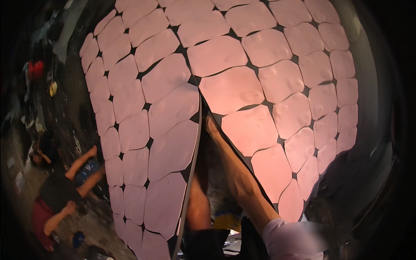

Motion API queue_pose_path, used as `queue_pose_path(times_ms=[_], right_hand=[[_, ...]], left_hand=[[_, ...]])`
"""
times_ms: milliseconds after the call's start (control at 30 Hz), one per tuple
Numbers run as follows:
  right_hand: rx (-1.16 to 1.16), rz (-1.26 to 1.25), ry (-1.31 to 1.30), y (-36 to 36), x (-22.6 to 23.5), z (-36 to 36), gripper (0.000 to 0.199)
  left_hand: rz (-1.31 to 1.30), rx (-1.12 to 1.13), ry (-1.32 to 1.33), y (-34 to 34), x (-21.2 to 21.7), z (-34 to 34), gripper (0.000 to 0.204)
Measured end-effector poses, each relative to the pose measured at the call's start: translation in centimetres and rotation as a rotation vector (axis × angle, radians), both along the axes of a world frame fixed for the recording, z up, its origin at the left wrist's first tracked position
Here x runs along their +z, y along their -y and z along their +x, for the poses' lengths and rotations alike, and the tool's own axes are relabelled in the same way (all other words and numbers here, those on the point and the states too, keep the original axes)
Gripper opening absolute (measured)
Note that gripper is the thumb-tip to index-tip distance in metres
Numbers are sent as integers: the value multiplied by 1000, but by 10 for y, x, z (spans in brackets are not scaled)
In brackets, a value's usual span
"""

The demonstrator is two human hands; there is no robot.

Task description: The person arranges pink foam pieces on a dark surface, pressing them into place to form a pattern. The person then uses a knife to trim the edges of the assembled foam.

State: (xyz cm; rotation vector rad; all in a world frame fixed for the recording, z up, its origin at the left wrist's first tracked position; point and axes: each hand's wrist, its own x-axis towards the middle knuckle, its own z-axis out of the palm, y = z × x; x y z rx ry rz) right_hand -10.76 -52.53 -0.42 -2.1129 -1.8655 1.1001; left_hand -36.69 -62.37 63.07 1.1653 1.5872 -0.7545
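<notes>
Two large dark sheets covered with pink rounded tiles fill the view, a left sheet (151,130) and a right sheet (268,86). They meet in a narrow gap at the middle. My right hand (211,124) reaches up into that gap and grips the inner edge of the right sheet. My right forearm runs down to a white sleeve (290,238). My left forearm (197,203) rises behind the edge of the left sheet, and the sheet hides the hand.
At the lower left, another person (56,190) in a black top and red trousers crouches on the floor with a blue object (86,168) at their arms. A red thing (35,69) sits at the far left. A yellow-and-blue item (227,219) lies below my arms.
</notes>
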Motion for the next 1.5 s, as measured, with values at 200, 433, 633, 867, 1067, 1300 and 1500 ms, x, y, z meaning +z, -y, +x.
queue_pose_path(times_ms=[200, 433, 633, 867, 1067, 1300, 1500], right_hand=[[375, -102, 131, 52, 17, -27, 58], [-568, -245, -429, 46, 37, -35, 73], [-610, -424, -396, 20, 66, -29, 80], [563, -126, 543, 32, 31, -29, 64], [797, -59, 773, -14, -3, -46, 60], [538, 7, 600, -56, -91, -58, 59], [428, 80, 533, -144, -186, -40, 59]], left_hand=[[-165, 105, -172, -55, -13, -44, 71], [-202, 81, -297, -226, -95, -94, 71], [332, -88, 333, -330, -367, 91, 85], [143, -659, 28, -254, -504, 155, 88], [270, -371, 203, -277, -439, 121, 72], [113, -171, 125, -315, -355, 96, 79], [-76, -65, -49, -304, -285, 65, 77]])
